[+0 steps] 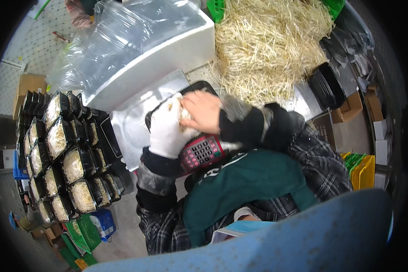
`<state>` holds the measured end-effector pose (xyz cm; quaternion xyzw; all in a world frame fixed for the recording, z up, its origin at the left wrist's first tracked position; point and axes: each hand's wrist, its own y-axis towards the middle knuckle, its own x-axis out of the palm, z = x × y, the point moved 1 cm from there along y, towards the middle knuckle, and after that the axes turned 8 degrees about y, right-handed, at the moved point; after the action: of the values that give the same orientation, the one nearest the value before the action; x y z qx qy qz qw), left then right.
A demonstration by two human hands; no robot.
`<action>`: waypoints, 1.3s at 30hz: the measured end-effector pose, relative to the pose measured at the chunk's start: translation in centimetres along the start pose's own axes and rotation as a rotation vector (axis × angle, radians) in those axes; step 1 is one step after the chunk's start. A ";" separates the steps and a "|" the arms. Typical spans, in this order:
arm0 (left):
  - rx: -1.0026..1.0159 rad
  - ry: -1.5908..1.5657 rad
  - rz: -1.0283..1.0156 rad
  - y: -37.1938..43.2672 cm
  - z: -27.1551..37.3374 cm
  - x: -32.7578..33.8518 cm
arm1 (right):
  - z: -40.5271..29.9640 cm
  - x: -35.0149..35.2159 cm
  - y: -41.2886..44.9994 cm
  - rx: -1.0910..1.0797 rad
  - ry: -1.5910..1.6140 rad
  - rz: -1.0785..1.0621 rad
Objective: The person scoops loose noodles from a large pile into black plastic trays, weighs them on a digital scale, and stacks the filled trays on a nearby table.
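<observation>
My left hand, in a white glove, and my bare right hand meet over a black plastic tray. Between them shows a small clump of bean sprouts, mostly covered by the fingers. The right fingers reach across the gloved hand's inner side. Under the tray lies the steel plate of a weighing scale, whose red keypad faces me just below my hands. Beyond the right hand rises a large heap of loose bean sprouts.
A white foam box draped with clear plastic film stands behind the scale. Film-wrapped trays of sprouts are stacked at left. Nested black trays lie right of the heap. Another person's arm shows at upper left.
</observation>
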<state>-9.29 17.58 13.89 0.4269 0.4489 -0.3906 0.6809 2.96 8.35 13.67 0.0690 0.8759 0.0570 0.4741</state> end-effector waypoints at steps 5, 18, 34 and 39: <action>0.076 0.265 0.296 0.1 1.0 -1.6 | 2.5 -0.5 -0.3 -0.254 -0.026 0.305; -0.116 0.144 0.037 -0.4 0.9 -1.4 | 6.8 -10.4 6.3 -0.193 -0.207 0.419; -0.338 -0.165 0.323 -6.6 -0.2 -2.9 | 8.3 -21.3 15.2 -0.147 0.144 0.426; -0.620 -0.902 0.762 -10.0 -2.5 -4.0 | 2.5 -19.6 2.8 -0.604 0.549 0.388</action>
<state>-20.27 17.16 14.77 0.1352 0.0293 -0.1157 0.9836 15.81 7.80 28.90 0.0728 0.8841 0.4143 0.2036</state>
